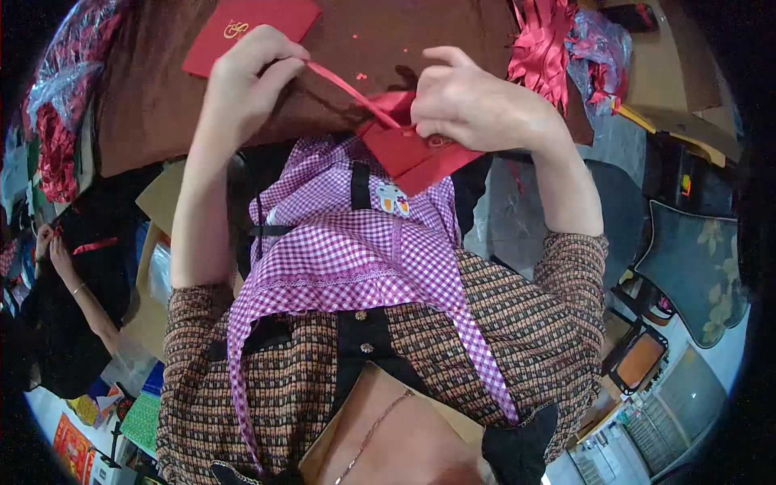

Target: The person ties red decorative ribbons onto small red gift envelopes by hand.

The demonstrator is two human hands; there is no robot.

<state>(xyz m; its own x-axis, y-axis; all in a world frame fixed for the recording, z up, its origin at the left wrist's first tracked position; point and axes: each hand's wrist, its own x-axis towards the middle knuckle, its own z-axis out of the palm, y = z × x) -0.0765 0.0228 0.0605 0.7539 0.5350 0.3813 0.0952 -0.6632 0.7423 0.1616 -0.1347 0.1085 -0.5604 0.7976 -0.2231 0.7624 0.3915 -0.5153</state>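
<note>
My left hand (257, 74) pinches the end of a red ribbon (347, 87) between thumb and fingers. The ribbon stretches taut, slanting down to a red pouch-like piece with a gold mark (408, 153). My right hand (473, 101) is closed at that red piece's upper right side, where the ribbon meets it; the fingertips are partly hidden. The red piece hangs in front of the table edge, over the purple checked apron (347, 242). Just beyond my left hand, another red piece with a gold emblem (246, 31) lies flat on the brown cloth.
A brown cloth covers the table (162, 105). A bundle of red ribbons (543, 56) hangs at the table's right, beside a clear plastic bag (596, 48). More red bundles in plastic (61, 105) hang on the left. Another person's hands (56, 246) hold something red at far left.
</note>
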